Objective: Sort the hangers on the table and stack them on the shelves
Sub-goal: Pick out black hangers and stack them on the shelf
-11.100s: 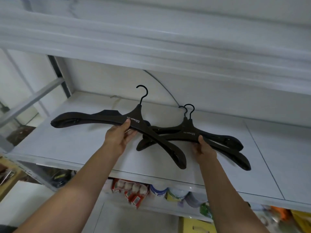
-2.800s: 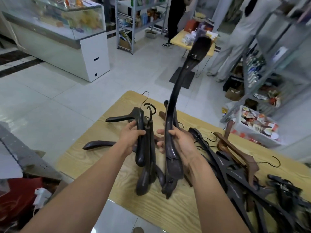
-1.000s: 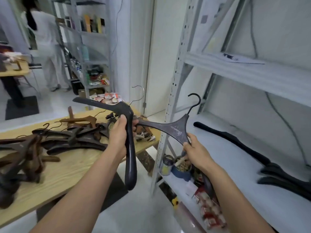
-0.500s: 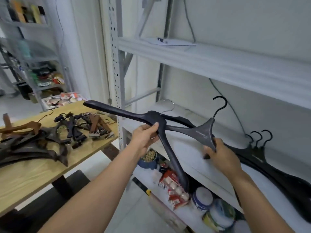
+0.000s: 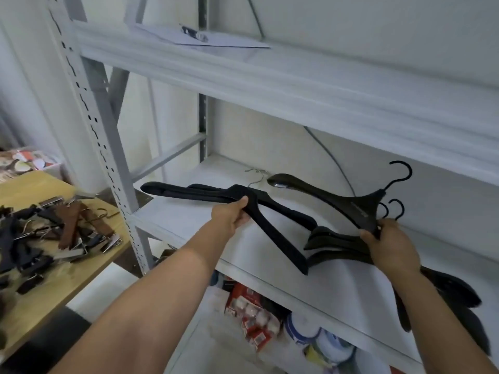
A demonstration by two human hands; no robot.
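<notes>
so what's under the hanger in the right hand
A stack of black hangers lies on the shelf below the held hanger, two hooks showing beside the right hand. The hand and forearm cover the stack's middle, so its count is unclear.

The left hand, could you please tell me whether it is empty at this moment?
No, the left hand has its fingers curled round the middle of a black hanger, held above the shelf.
</notes>
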